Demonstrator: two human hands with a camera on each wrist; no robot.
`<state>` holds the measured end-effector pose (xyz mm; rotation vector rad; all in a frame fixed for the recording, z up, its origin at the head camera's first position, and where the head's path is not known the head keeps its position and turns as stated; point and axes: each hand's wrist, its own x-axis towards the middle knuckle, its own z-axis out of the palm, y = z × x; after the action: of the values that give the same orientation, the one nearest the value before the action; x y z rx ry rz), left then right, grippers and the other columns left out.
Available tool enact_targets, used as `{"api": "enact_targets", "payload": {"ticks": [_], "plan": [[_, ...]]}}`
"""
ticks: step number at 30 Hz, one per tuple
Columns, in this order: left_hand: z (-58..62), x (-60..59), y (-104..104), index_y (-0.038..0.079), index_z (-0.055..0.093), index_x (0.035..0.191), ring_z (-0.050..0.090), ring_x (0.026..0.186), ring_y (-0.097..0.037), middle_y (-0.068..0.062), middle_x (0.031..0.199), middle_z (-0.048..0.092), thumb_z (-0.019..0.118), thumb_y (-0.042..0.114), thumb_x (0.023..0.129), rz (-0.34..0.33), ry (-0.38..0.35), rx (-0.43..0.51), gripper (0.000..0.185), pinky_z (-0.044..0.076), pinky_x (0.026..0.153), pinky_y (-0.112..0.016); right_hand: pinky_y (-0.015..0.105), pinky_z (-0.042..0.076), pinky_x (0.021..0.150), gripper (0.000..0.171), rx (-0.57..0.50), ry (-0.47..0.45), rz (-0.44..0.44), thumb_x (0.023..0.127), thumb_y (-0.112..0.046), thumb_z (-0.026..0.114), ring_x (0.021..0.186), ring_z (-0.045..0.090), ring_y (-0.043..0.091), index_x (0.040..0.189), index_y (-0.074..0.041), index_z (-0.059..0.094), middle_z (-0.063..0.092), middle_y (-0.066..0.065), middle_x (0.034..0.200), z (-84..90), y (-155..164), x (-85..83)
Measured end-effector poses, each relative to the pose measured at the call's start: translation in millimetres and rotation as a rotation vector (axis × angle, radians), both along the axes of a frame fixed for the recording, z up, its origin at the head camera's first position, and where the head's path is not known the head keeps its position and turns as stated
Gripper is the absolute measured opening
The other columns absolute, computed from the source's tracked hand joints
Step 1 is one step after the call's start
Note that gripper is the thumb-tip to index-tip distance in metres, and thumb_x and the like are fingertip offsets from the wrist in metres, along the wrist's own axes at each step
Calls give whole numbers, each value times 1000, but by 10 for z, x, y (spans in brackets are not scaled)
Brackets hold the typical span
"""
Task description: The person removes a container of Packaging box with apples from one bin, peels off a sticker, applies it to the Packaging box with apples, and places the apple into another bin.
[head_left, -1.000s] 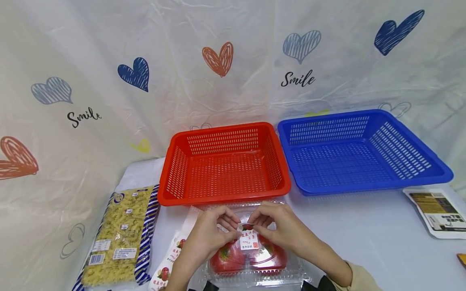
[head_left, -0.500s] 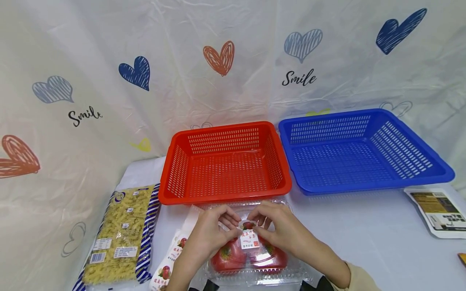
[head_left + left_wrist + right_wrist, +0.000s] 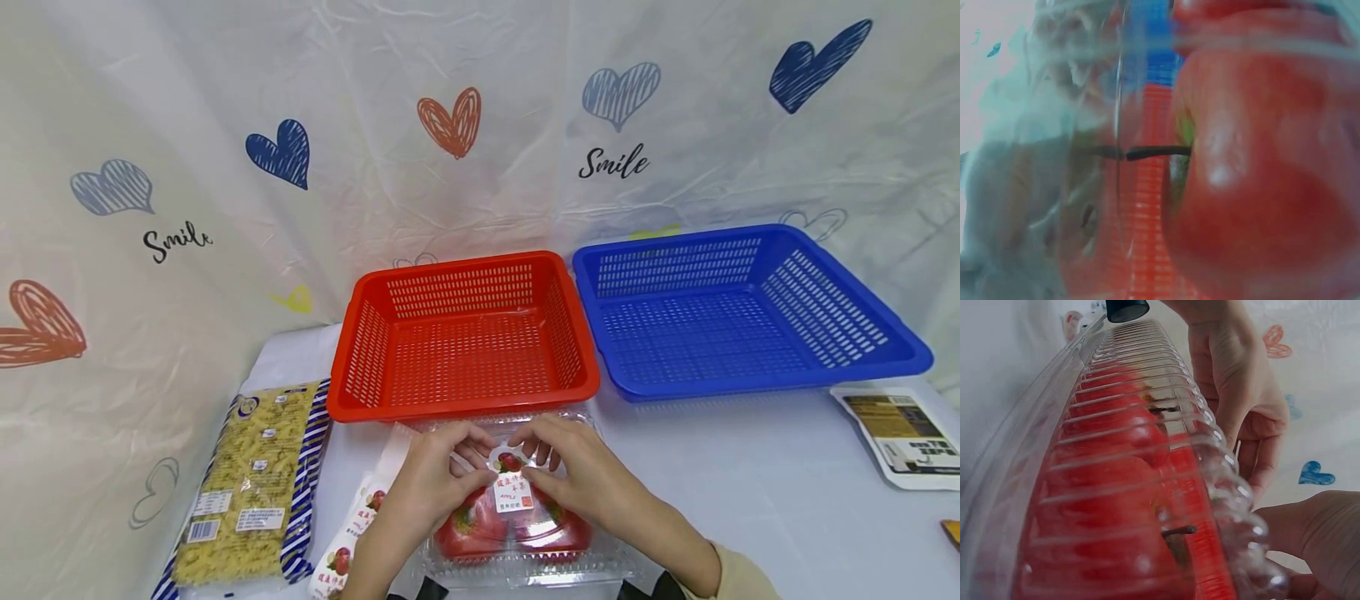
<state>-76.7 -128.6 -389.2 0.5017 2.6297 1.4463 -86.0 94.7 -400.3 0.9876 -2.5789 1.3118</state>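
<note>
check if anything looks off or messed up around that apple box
The white label on the clear apple box is lifted at its top end, pinched between both hands, left hand and right hand. Nothing is spilled; the apples look whole.

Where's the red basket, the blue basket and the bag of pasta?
red basket (image 3: 462, 412): head view, on its front rim.
blue basket (image 3: 750, 384): head view, on its front rim.
bag of pasta (image 3: 247, 483): head view, on the yellow middle.
</note>
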Motion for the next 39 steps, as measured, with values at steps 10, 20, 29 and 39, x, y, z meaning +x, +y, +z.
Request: {"api": "enact_targets", "payload": {"ticks": [10, 20, 29, 39], "plan": [[-8, -9, 14, 4, 74, 112, 67, 79, -8, 0, 89, 72, 86, -3, 83, 7, -8, -7, 32, 58, 71, -22, 22, 54, 64, 32, -5, -44, -7, 83, 12, 77, 73, 56, -1, 107, -8, 70, 63, -12, 81, 5, 18, 22], [-8, 11, -1, 5, 73, 112, 67, 80, -10, 0, 91, 71, 86, -4, 83, 20, 14, -5, 33, 59, 72, -22, 22, 53, 63, 31, 6, -68, -19, 85, 8, 78, 74, 55, 1, 110, -10, 70, 63, -10, 85, 24, 18, 18], [25, 92, -80, 10, 75, 121, 63, 108, -19, 0, 123, 60, 82, 3, 89, -102, 165, -263, 33, 60, 90, -30, 35, 57, 87, 33, 56, 151, 21, 88, -1, 79, 107, 59, 12, 115, -20, 72, 61, -10, 114, -56, 108, 35], [-37, 244, -216, 18, 67, 141, 41, 145, -22, -3, 157, 44, 77, 36, 96, -161, 268, -469, 49, 42, 117, -48, 52, 43, 111, 32, 193, 383, 39, 104, -35, 66, 136, 48, 27, 133, -21, 72, 58, 4, 143, -231, 226, 70]]}}
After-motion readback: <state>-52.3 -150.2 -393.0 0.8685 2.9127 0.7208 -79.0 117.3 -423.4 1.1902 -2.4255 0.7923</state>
